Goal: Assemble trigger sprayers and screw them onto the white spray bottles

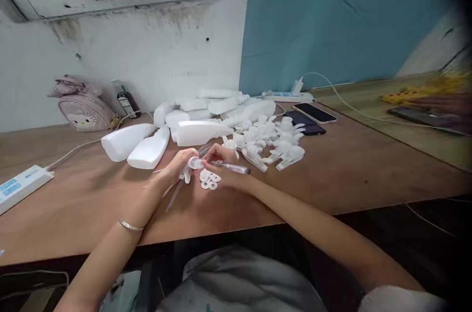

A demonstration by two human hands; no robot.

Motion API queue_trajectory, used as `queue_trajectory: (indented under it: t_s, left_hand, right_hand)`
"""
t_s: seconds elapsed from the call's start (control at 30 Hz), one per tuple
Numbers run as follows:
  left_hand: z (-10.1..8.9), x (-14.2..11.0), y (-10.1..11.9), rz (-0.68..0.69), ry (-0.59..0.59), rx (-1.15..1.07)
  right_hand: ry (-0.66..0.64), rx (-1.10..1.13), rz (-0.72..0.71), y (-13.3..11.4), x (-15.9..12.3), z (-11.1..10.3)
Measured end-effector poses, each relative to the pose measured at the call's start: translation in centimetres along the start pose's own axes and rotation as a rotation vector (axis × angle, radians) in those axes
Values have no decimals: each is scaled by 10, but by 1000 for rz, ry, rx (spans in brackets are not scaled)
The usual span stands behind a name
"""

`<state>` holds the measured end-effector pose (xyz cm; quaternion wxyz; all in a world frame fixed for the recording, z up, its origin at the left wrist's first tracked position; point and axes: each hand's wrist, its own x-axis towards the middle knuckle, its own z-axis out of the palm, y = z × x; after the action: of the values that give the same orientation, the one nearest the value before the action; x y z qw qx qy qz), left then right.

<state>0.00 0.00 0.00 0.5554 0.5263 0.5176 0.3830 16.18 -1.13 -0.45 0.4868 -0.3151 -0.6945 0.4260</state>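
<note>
My left hand (180,163) is closed around a white trigger spray head (187,171), its round collar turned toward my right hand. A slim screwdriver with a clear handle (238,169) is pinched in my right hand (222,158). Its tip end is at the collar; whether it touches is too small to tell. Just below my hands lies a small group of white ring washers (210,179). Thin clear dip tubes (174,196) stick out under my left hand. Beyond my right hand, many more white spray heads (283,140) are heaped.
White empty-looking bottles (202,132) lie piled toward the wall. A phone (314,112) rests on a dark flat case at the back right. Power strips (22,185) with cords, a pink bag (85,109) and a dark bottle (128,102) stand around. Someone's hand (448,103) shows at far right.
</note>
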Motion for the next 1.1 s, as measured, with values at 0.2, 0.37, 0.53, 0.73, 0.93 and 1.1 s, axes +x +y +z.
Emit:
queue_trajectory:
  t_s: [0.2, 0.37, 0.53, 0.73, 0.93, 1.1]
  left_hand:
    - [-8, 5, -5, 65, 125, -150]
    - [-11, 8, -4, 64, 209, -204]
    - [-12, 9, -4, 79, 217, -229]
    - [-12, 9, -4, 61, 197, -204]
    - [-8, 5, -3, 51, 86, -115]
    - [0, -2, 0, 20, -155, -236]
  right_hand:
    - [93, 114, 44, 5, 8, -6]
    - [-30, 60, 85, 10, 10, -9]
    - [-285, -44, 85, 18, 8, -7]
    - [-305, -176, 18, 20, 5, -6]
    - [-194, -308, -127, 17, 2, -6]
    - [-69, -380, -440, 19, 1, -3]
